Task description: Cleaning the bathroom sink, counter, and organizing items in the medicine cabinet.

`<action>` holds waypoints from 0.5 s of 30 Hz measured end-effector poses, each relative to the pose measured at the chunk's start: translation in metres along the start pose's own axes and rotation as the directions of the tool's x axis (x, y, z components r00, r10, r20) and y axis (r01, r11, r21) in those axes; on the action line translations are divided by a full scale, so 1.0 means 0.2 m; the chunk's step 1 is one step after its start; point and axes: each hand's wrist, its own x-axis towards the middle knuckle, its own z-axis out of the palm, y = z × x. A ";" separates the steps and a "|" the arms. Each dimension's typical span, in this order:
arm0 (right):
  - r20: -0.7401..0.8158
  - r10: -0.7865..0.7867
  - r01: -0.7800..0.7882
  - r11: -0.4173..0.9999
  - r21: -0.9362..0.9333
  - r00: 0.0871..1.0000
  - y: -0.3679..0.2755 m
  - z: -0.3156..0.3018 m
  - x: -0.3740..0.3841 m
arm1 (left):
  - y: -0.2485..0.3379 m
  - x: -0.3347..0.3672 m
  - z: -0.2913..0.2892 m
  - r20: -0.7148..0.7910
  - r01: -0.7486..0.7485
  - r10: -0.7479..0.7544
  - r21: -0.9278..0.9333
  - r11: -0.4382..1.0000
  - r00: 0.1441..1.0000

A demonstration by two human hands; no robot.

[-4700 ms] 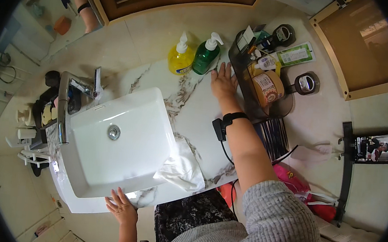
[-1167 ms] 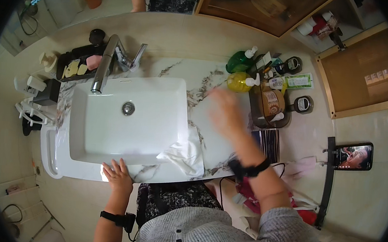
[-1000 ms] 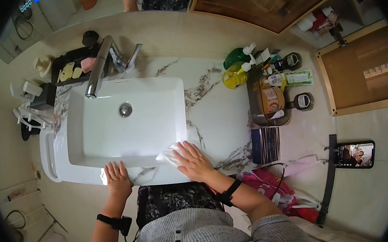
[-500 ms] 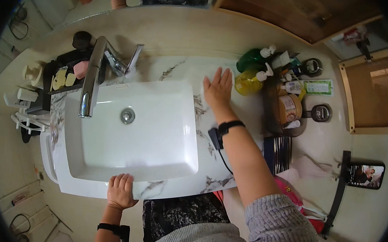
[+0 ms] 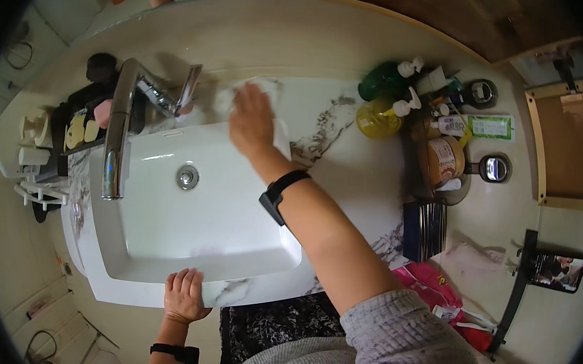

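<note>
My right hand reaches across the far right corner of the white sink. Its fingers, blurred by motion, press flat on what looks like a thin white cloth on the marbled countertop. Most of that cloth is hidden under the hand. My left hand rests on the near edge of the counter, in front of the basin, fingers laid out over the rim and holding nothing. Left of my right hand, the chrome faucet arches over the basin, its lever raised.
Green and yellow pump bottles stand at the right, beside a dark organizer with a jar and tubes. A soap tray sits behind the faucet's left. A phone hangs at the far right on a black strap.
My right hand has swept left along the back of the counter, from near the pump bottles toward the faucet, and the white cloth moved with it. My left hand has stayed on the edge.
</note>
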 end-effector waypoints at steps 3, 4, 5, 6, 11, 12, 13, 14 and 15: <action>-0.026 -0.045 0.052 0.934 0.353 0.999 -0.09 -0.09 -0.04 | 0.00 -0.01 0.01 -0.007 0.002 -0.002 0.016 1.000 1.000; -0.035 -0.036 0.046 0.935 0.351 0.999 -0.08 -0.13 -0.04 | 0.00 -0.02 0.02 -0.009 0.012 -0.012 0.016 1.000 1.000; 0.035 0.051 -0.061 0.899 0.434 0.998 -0.04 -0.19 -0.05 | 0.01 -0.02 0.02 -0.015 0.021 -0.021 0.012 1.000 1.000; 0.111 0.129 -0.168 0.846 0.506 0.985 0.01 -0.24 -0.06 | 0.01 -0.02 0.02 -0.018 0.008 -0.008 0.014 1.000 1.000; -0.212 0.408 -0.413 0.911 0.022 0.888 0.54 -0.52 0.01 | 0.02 0.00 0.00 -0.027 -0.007 0.008 0.013 1.000 1.000; -0.066 0.553 -0.557 0.828 -0.072 0.831 0.57 -0.48 0.02 | 0.02 0.00 0.00 -0.027 0.003 -0.003 0.013 1.000 1.000; -0.057 0.546 -0.549 0.833 -0.069 0.836 0.59 -0.44 0.02 | 0.02 0.00 -0.01 -0.036 0.004 -0.004 0.002 1.000 0.999; 0.006 0.651 -0.646 0.754 -0.117 0.759 0.56 -0.41 0.04 | 0.01 -0.01 -0.01 -0.044 0.011 -0.011 -0.004 1.000 0.999; 0.063 0.744 -0.727 0.665 -0.174 0.665 0.53 -0.37 0.06 | 0.00 -0.01 -0.01 -0.043 0.031 -0.031 0.001 1.000 0.999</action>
